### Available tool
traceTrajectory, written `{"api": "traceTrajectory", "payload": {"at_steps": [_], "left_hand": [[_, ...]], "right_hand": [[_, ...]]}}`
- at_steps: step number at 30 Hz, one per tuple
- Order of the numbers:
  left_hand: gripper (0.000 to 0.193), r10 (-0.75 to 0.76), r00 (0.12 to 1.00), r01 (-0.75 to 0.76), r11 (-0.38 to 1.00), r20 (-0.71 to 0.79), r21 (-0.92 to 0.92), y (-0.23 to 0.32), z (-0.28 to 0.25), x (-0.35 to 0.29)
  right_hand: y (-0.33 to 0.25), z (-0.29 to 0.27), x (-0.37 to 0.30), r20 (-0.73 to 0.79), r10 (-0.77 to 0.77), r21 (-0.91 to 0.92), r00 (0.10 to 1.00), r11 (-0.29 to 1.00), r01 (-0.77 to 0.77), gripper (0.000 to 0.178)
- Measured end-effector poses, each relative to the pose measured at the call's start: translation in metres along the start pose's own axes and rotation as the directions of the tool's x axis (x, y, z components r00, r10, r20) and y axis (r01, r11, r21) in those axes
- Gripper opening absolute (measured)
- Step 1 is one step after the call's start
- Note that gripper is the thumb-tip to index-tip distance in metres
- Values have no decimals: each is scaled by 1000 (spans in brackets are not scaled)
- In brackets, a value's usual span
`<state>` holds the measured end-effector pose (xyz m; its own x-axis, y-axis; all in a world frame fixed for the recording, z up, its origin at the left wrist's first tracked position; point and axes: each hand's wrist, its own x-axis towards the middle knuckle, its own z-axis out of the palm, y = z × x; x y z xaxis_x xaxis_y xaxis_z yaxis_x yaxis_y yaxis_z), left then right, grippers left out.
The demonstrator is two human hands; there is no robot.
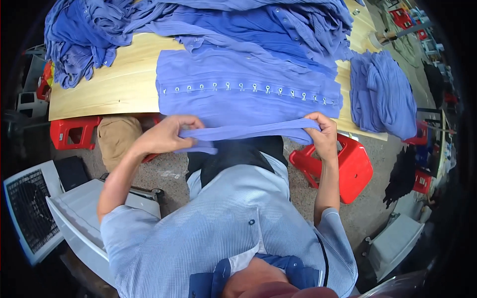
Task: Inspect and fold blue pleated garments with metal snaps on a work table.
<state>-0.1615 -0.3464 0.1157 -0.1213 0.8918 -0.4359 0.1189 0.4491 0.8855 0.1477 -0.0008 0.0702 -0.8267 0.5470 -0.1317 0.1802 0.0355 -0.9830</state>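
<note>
A blue-violet knit garment (208, 109) lies spread at the front of the table, with a row of metal snap fasteners (241, 87) running across it. Its near edge hangs over the table's front as a folded band. Pinched in my left hand (171, 134) is the left end of this band, its short tail drooping below the fingers. My right hand (322, 131) grips the other end, thumb and fingers closed on the cloth. Between the two hands the band stretches nearly straight, just in front of my waist.
More blue-violet garments (238, 30) heap along the far side of the wooden table (131, 74). A folded stack (380, 92) sits at its right end. Below stand red stools (355, 169), a brown cloth bundle (118, 139) and, at left, a pale grey bin (82, 213).
</note>
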Motion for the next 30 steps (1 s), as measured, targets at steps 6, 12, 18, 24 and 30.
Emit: {"api": "traceTrajectory", "payload": {"at_steps": [6,12,18,24,30], "left_hand": [[31,-191,943,291,868,271,-402,10,-61,-2],[41,-254,962,170,847,-103,-503,-27,-72,19],[36,-16,1000,15,976,2,219,-19,-87,-10],[25,-118,993,90,814,-11,-574,-26,-83,-9],[31,-327,878,174,898,-349,-405,-51,-99,18]], "right_hand": [[-5,8,31,6,-39,145,999,989,38,8],[2,19,59,19,6,-187,1000,982,-2,18],[26,2,71,-116,58,-28,992,998,-62,14],[64,-2,80,-572,87,186,815,982,26,12],[54,-9,84,-478,-39,77,878,993,86,15]]}}
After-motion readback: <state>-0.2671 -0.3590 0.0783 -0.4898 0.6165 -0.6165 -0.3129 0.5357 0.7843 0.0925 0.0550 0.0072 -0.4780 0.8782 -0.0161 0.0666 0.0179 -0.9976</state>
